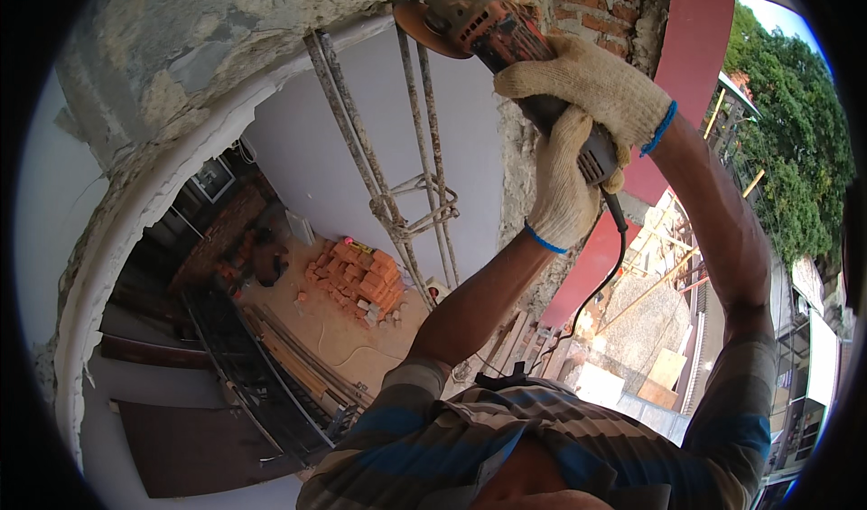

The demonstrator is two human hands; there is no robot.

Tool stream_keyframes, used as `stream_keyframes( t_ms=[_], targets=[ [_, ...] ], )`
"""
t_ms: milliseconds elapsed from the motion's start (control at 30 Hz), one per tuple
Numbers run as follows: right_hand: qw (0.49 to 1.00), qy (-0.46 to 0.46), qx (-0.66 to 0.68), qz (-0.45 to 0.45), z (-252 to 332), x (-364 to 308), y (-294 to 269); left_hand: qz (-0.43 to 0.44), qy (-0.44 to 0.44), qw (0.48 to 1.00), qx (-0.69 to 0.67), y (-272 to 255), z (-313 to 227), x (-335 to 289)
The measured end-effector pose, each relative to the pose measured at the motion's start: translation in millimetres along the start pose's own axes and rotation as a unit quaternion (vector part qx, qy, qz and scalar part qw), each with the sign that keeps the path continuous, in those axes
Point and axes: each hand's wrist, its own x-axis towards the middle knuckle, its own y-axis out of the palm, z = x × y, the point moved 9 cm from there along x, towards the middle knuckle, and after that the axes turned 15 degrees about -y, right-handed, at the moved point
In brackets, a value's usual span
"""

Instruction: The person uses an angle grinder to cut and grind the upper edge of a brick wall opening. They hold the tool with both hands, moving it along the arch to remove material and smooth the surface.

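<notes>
Both my hands wear cream knitted gloves with blue cuffs and grip one angle grinder (506,39), raised high. My right hand (591,84) wraps over the body behind the gear head. My left hand (564,180) closes round the rear of the body from below. A brown disc (423,30) on the grinder sits at the ragged underside of the concrete beam (217,41), by the upper end of a steel bar (408,81). Whether it touches bar or concrete, I cannot tell. A black power cord (616,280) hangs from the grinder's rear end.
More steel bars (348,122), tied by crosspieces, hang from the beam through the opening. Far below lie stacked orange bricks (357,280) and long planks (289,366). Exposed brickwork (591,4) and a red column (695,41) stand at right, with trees (781,104) beyond.
</notes>
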Motion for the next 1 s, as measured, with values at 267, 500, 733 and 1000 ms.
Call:
stream_keyframes(
  t_ms=[267,500,733,1000],
  targets=[
    [0.944,-0.271,-0.188,0.013,26,0,3,-0.002,-0.017,1.000,-0.015,-1,4,2],
    [0.970,-0.198,-0.137,0.001,15,0,0,-0.005,0.000,1.000,-0.006,0,3,3],
    [0.997,-0.045,-0.045,0.032,-4,1,0,0.000,-0.004,1.000,-0.005,-2,5,5],
    [0.997,-0.054,0.003,-0.057,-5,3,-5,0.001,-0.014,1.000,-0.011,-4,7,6]
  ],
)
